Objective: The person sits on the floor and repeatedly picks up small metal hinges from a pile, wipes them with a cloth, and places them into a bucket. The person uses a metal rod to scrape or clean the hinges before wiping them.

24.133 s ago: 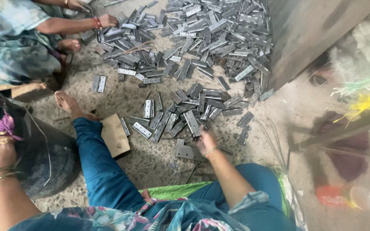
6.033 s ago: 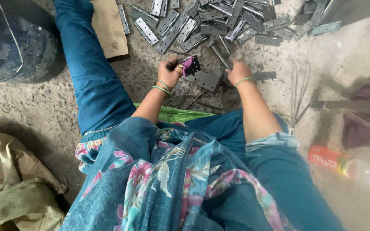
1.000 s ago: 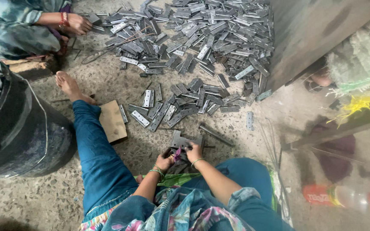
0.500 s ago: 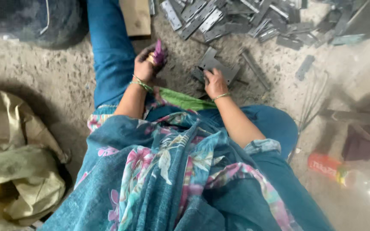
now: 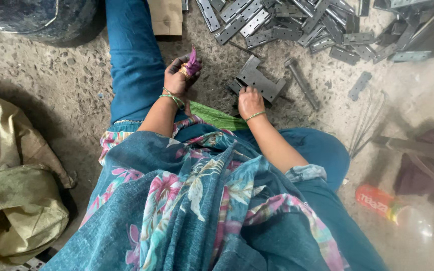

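Head view: your left hand point(image 5: 177, 78) is closed around a small pink rag point(image 5: 193, 62), lifted above the floor point(image 5: 41, 75). Your right hand point(image 5: 250, 100) presses its fingers on a dark metal hinge point(image 5: 259, 80) lying on the floor, near the hinge pile point(image 5: 297, 25).

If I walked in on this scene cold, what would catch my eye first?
Probably the heap of grey metal hinges spread over the concrete floor at the top. Just below it, the left hand grips a small pink-wrapped tool, while the right hand presses on an open hinge lying flat on the floor.
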Demonstrator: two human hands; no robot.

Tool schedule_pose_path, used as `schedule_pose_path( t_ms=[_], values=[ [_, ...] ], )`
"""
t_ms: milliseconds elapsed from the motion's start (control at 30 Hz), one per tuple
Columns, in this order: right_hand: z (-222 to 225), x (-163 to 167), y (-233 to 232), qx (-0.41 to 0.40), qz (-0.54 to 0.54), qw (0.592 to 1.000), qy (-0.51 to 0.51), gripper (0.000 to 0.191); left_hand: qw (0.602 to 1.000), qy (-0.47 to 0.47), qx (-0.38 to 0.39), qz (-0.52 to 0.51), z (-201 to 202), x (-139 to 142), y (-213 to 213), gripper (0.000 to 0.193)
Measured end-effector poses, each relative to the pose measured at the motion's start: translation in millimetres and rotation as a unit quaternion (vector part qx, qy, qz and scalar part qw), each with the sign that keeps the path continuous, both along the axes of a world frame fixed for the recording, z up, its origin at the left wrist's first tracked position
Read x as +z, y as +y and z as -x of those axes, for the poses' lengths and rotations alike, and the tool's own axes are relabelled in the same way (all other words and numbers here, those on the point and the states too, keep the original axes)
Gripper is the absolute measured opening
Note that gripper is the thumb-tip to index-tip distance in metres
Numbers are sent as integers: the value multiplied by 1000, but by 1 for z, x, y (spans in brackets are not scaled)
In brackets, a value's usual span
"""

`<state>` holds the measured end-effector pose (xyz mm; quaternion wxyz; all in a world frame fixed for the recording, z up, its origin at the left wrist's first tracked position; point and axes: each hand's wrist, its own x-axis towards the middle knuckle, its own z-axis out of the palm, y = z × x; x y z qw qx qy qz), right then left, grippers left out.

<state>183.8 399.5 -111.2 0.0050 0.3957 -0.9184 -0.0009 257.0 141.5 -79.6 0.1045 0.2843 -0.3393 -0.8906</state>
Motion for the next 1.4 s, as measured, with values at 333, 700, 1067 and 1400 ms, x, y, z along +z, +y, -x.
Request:
schedule_pose_path(
  t_ms=[333,700,1067,1400],
  values=[
    [-4,16,-8,6,10,995,95,26,996,-21,-67,57,2,-1,24,39],
    [39,25,20,-205,343,866,-301,12,994,-9,-84,69,8,-18,22,44],
    [42,83,43,-216,668,357,-616,36,992,-56,-93,61,4,-16,23,38],
    [44,18,39,-432,522,558,-479,23,992,-50,-92,66,6,-18,30,37]
  ],
)
